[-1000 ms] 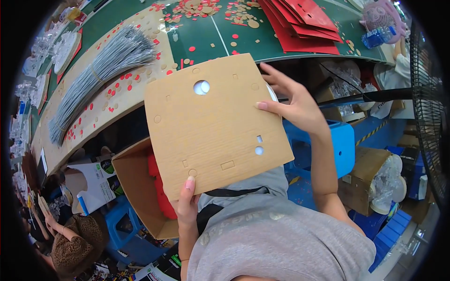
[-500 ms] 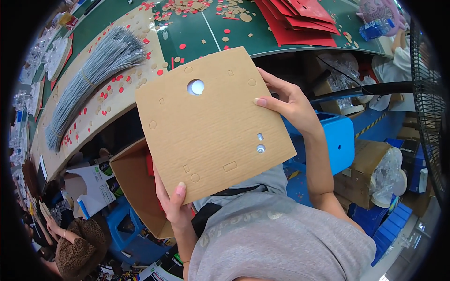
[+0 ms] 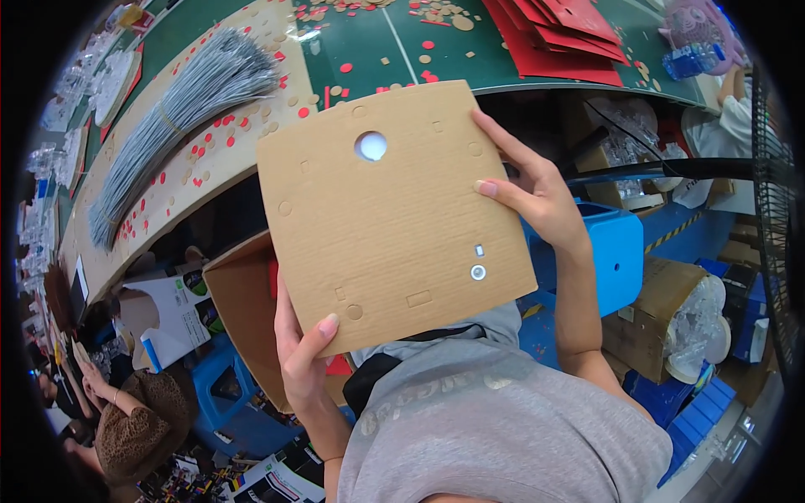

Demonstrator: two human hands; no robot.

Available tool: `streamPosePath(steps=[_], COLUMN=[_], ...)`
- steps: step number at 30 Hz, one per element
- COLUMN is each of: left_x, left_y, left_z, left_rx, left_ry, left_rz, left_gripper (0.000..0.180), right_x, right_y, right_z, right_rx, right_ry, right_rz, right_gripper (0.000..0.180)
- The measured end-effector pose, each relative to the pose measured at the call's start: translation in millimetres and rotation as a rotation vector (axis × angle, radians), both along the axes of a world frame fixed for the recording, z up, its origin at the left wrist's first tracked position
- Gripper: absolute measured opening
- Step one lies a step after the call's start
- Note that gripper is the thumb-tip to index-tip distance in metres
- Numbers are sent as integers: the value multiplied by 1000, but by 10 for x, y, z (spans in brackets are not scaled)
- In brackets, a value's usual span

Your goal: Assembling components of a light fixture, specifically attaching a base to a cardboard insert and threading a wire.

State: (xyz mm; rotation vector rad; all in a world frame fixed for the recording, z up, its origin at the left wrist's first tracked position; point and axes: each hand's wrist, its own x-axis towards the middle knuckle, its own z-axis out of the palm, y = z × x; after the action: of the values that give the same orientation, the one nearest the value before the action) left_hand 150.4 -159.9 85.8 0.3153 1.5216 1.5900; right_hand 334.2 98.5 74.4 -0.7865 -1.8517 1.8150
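I hold a square brown cardboard sheet (image 3: 390, 214) flat in front of my chest, below the table edge. It has one larger round hole near its top, a small round hole and a small square hole near its right side, and several pre-cut shapes. My left hand (image 3: 302, 356) grips its lower left corner with the thumb on top. My right hand (image 3: 532, 189) grips its right edge, thumb on the face.
A green work table (image 3: 377, 42) carries a bundle of grey wires (image 3: 172, 113), red card sheets (image 3: 570, 38) and scattered punched-out discs. An open cardboard box (image 3: 239, 302) with red pieces sits under the sheet. A blue bin (image 3: 616, 251) is at right. Another person sits at lower left (image 3: 126, 411).
The cardboard sheet has shifted slightly left and down and tilted a little. My left thumb has slid further onto its lower left corner. My right hand keeps its grip.
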Motion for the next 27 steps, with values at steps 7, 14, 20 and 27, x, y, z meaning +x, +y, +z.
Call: streamPosePath(steps=[7, 14, 20, 27], left_x=[10, -2, 110, 136], left_y=[114, 205, 96, 97], left_z=[75, 166, 220, 134], left_rx=[48, 171, 26, -8], left_ry=[146, 197, 268, 472], left_rz=[-98, -31, -1, 115], left_gripper=[87, 94, 87, 86], right_x=[28, -69, -84, -101], right_y=[0, -44, -102, -97], right_z=[-30, -43, -36, -28], right_rx=[92, 99, 149, 112], right_ry=[11, -7, -20, -11], right_rz=[-18, -34, -78, -65], right_gripper=[68, 63, 61, 61])
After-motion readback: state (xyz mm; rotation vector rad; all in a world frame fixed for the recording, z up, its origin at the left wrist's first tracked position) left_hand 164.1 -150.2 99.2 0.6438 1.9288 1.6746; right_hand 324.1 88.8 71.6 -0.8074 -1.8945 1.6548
